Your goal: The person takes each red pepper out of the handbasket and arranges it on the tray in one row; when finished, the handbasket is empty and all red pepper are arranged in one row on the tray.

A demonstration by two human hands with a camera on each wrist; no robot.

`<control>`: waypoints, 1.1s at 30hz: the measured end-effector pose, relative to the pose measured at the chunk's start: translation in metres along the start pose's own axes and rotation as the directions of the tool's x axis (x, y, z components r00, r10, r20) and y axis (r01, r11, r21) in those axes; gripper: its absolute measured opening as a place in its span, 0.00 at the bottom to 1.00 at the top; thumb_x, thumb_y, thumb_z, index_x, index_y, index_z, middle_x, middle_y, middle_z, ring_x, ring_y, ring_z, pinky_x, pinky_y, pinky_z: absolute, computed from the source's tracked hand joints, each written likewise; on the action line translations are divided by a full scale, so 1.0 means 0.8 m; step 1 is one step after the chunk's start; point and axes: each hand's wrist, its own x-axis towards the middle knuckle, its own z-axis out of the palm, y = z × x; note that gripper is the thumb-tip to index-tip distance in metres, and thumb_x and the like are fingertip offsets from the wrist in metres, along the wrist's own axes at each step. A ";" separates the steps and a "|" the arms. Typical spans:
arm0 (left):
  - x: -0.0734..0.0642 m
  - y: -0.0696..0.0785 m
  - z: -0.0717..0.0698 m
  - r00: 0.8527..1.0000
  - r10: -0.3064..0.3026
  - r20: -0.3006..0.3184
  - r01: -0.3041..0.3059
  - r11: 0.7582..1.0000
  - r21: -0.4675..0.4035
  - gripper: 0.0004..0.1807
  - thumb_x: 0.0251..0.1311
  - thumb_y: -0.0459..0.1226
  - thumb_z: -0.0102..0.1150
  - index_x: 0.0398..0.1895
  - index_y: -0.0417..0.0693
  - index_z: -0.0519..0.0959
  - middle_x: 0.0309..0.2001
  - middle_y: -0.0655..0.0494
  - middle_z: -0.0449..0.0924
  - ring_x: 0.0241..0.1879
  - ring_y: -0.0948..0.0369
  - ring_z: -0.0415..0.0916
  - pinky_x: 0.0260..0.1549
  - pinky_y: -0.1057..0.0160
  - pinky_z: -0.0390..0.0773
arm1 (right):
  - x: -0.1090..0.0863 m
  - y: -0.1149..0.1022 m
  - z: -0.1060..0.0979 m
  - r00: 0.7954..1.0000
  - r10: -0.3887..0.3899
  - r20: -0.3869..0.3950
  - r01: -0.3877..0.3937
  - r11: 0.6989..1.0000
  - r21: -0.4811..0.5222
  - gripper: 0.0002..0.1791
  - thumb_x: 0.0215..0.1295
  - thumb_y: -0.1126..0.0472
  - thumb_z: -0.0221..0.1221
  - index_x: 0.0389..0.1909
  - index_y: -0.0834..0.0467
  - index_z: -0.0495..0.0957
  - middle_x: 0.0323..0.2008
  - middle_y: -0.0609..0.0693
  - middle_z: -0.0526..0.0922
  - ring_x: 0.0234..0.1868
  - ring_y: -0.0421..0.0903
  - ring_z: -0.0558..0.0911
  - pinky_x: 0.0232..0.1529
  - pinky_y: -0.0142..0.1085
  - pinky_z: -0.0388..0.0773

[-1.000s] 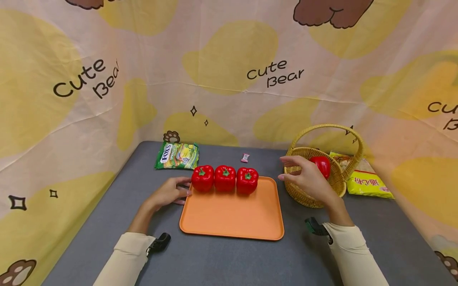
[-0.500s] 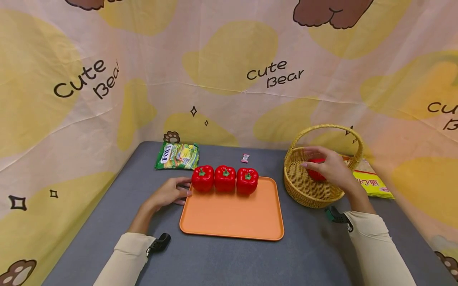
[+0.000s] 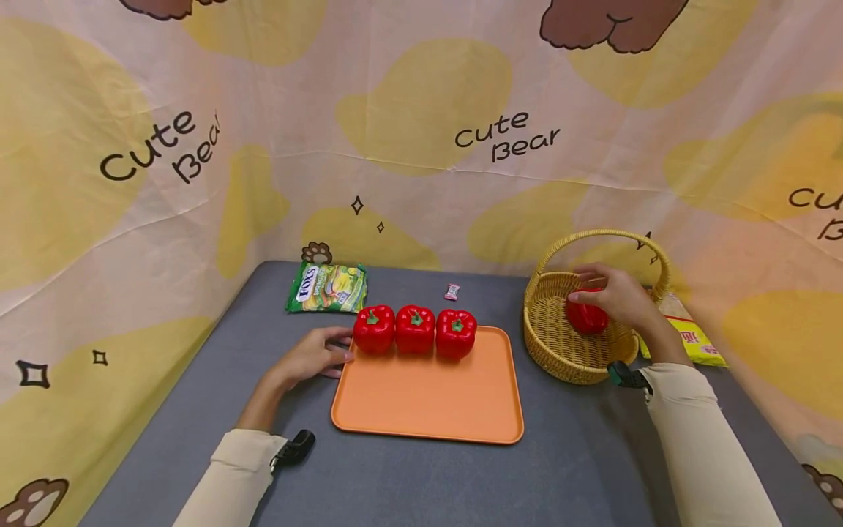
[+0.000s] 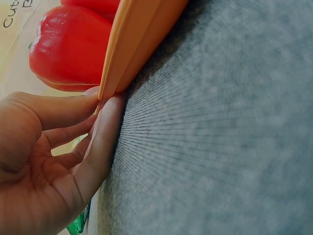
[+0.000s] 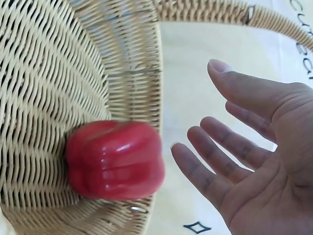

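Observation:
Three red bell peppers [image 3: 415, 329] stand in a row along the back of an orange tray [image 3: 428, 399]. My left hand [image 3: 315, 356] is at the tray's back left corner. In the left wrist view, its thumb and fingers [image 4: 105, 139] pinch the tray's rim beside the nearest pepper. A fourth red bell pepper [image 5: 115, 160] lies on its side in a wicker basket [image 3: 549, 340] to the right. Over the basket, my right hand [image 3: 619, 296] hovers close to that pepper. The right wrist view shows its fingers spread and the palm bare, apart from the pepper.
A green FOX'S candy bag [image 3: 328, 288] lies at the back left, and a small pink wrapped candy [image 3: 451, 292] behind the tray. Beside the basket is a yellow food packet [image 3: 691, 340]. The basket's tall handle [image 3: 599, 234] arches over its opening. A printed cloth hangs behind the table.
My right hand has moved rightward from the basket's left side to above the pepper inside it. My left hand, the tray and its peppers stay where they were.

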 end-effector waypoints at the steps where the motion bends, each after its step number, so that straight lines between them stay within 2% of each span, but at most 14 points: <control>1: 0.000 0.000 0.000 1.000 -0.001 0.001 0.001 1.000 -0.004 0.32 0.73 0.30 0.59 0.77 0.30 0.64 0.69 0.31 0.72 0.53 0.52 0.84 0.44 0.55 0.91 | 0.002 0.003 0.000 1.000 0.003 0.005 -0.003 1.000 -0.001 0.37 0.74 0.52 0.67 0.75 0.67 0.68 0.68 0.72 0.75 0.68 0.72 0.75 0.63 0.63 0.79; 10: -0.002 0.001 0.000 1.000 0.004 0.008 -0.004 1.000 -0.012 0.32 0.73 0.30 0.58 0.77 0.29 0.64 0.69 0.31 0.72 0.53 0.51 0.85 0.44 0.56 0.91 | 0.009 0.024 -0.001 0.999 0.042 0.020 -0.042 0.999 -0.010 0.41 0.73 0.51 0.68 0.76 0.69 0.64 0.70 0.75 0.71 0.70 0.74 0.72 0.67 0.66 0.73; 18: -0.002 0.001 -0.001 1.000 0.005 0.005 -0.005 1.000 -0.011 0.32 0.73 0.30 0.59 0.77 0.29 0.65 0.68 0.31 0.73 0.52 0.52 0.85 0.44 0.56 0.91 | 0.012 0.035 0.001 0.999 0.030 0.036 -0.029 0.999 -0.044 0.42 0.71 0.55 0.70 0.75 0.72 0.64 0.70 0.76 0.71 0.70 0.74 0.71 0.68 0.66 0.71; 23: -0.001 -0.001 -0.001 1.000 0.000 0.004 0.001 1.000 -0.012 0.32 0.73 0.30 0.59 0.77 0.30 0.65 0.68 0.32 0.73 0.52 0.53 0.85 0.44 0.56 0.91 | 0.011 0.036 0.002 0.998 0.026 0.056 -0.023 0.997 -0.069 0.41 0.70 0.55 0.70 0.75 0.72 0.65 0.68 0.77 0.72 0.68 0.75 0.72 0.66 0.67 0.73; 33: 0.000 -0.002 -0.001 1.000 0.001 0.001 -0.001 1.000 -0.014 0.32 0.73 0.31 0.59 0.77 0.30 0.65 0.68 0.32 0.73 0.53 0.52 0.85 0.44 0.56 0.91 | 0.012 0.033 0.005 0.997 0.012 0.082 -0.009 0.999 -0.037 0.39 0.70 0.58 0.69 0.74 0.72 0.65 0.66 0.77 0.74 0.67 0.73 0.74 0.66 0.66 0.74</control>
